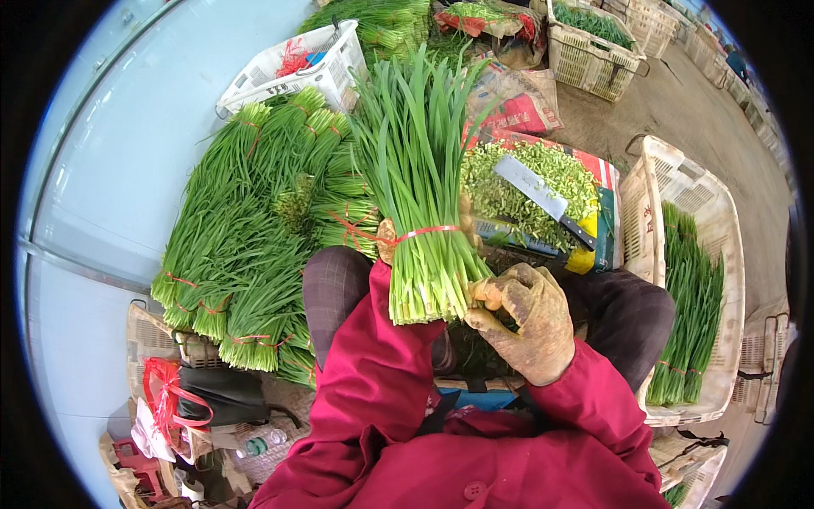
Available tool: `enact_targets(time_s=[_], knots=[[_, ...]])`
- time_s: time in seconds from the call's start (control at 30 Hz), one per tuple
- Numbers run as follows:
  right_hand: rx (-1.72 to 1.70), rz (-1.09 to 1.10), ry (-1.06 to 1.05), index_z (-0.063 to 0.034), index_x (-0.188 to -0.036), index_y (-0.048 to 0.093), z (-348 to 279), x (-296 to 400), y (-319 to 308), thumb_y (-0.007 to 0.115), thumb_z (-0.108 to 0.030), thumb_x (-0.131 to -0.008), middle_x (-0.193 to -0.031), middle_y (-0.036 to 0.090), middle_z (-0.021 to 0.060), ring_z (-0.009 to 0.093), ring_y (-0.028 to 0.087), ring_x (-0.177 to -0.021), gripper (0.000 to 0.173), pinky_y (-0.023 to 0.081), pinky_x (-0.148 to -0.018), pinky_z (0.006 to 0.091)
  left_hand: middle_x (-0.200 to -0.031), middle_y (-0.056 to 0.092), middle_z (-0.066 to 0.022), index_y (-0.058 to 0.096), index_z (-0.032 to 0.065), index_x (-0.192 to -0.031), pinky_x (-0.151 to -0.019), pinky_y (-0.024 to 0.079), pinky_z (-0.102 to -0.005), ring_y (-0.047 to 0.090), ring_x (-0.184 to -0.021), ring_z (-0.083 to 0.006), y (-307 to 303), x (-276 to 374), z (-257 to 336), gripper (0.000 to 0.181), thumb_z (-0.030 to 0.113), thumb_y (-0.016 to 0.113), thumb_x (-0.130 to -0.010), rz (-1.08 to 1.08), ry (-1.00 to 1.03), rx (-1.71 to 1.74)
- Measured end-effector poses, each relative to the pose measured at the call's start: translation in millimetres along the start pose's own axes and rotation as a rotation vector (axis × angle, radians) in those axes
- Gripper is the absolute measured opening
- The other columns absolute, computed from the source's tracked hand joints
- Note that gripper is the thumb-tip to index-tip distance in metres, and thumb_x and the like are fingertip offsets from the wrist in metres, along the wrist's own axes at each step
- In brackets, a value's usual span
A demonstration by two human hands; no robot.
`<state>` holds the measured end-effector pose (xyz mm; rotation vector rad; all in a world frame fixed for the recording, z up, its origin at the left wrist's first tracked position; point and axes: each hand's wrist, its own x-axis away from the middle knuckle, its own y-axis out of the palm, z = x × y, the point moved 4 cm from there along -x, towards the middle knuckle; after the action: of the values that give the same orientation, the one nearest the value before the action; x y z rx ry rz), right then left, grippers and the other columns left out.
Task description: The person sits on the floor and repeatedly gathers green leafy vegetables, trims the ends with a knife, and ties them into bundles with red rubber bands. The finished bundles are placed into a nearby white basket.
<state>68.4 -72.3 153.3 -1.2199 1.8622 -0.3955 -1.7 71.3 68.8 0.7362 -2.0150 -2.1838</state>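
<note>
My left hand [386,240], in a soiled glove and mostly hidden behind the stalks, holds up a thick bundle of garlic chives [423,191], leaves away from me and pale cut ends toward me. A red plastic tie [427,230] goes round its lower part. My right hand [521,318], in a dirty tan glove, is at the lower right edge of the cut ends, thumb and fingertips close together; it seems to pinch a stalk there. Beyond it a cleaver [531,186] lies on chopped stalk ends [496,213] on a printed sack [608,216].
Tied chive bundles [235,210] are heaped at left. A white plastic crate [280,89] with red ties stands behind them. At right, another crate [734,267] holds bundles [690,305]. Red ties [166,394], a black bag [222,394] and a plastic bottle [256,445] are at lower left.
</note>
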Motion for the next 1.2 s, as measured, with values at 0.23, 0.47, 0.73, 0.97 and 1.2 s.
enact_targets(time_s=[0.23,0.47,0.73,0.97,1.2], knots=[[0.104,-0.122,-0.066,-0.0142,-0.079,0.062,1,8,10,0.072,-0.025,-0.068,-0.070,0.056,0.0035,0.024,0.055,-0.069,0.019,0.042,-0.064,0.0378,-0.131,0.044,-0.0162,0.028,0.0025,-0.140,-0.096,0.042,-0.0523,0.047,-0.117,-0.0331,7,-3,3,0.083,0.040,0.068,-0.077,-0.182,-0.094,-0.084],[-0.106,-0.302,-0.013,-0.0122,-0.055,0.059,-2,16,-17,0.069,-0.043,-0.073,-0.053,0.051,0.0045,0.024,0.052,-0.052,0.037,0.040,-0.053,0.0380,-0.126,0.049,-0.0077,0.032,0.0039,-0.140,-0.095,0.037,-0.0340,0.048,-0.109,-0.0184,17,-7,5,0.082,0.040,0.067,-0.075,-0.110,-0.030,-0.134],[0.201,-0.045,-0.116,-0.0178,-0.099,0.064,-8,-3,-4,0.072,-0.031,-0.068,-0.083,0.056,0.0016,0.023,0.055,-0.082,0.034,0.043,-0.073,0.0385,-0.127,0.049,-0.0067,0.031,0.0040,-0.140,-0.093,0.037,-0.0359,0.048,-0.108,-0.0179,6,-12,11,0.083,0.041,0.067,-0.075,-0.103,-0.122,-0.249],[0.246,0.022,-0.185,-0.0143,-0.070,0.060,-8,8,14,0.072,-0.027,-0.064,-0.070,0.052,0.0011,0.021,0.054,-0.069,0.019,0.042,-0.066,0.0363,-0.128,0.048,-0.0064,0.030,0.0042,-0.141,-0.093,0.036,-0.0356,0.048,-0.109,-0.0175,6,-14,9,0.084,0.041,0.067,-0.076,-0.126,-0.125,-0.224],[-0.041,-0.312,-0.172,-0.0137,-0.048,0.051,-1,23,1,0.070,-0.028,-0.070,-0.054,0.047,0.0037,0.021,0.052,-0.053,0.033,0.039,-0.053,0.0355,-0.129,0.048,-0.0061,0.028,0.0045,-0.142,-0.093,0.036,-0.0353,0.048,-0.109,-0.0171,14,-4,10,0.084,0.041,0.067,-0.076,-0.158,-0.070,-0.199]])
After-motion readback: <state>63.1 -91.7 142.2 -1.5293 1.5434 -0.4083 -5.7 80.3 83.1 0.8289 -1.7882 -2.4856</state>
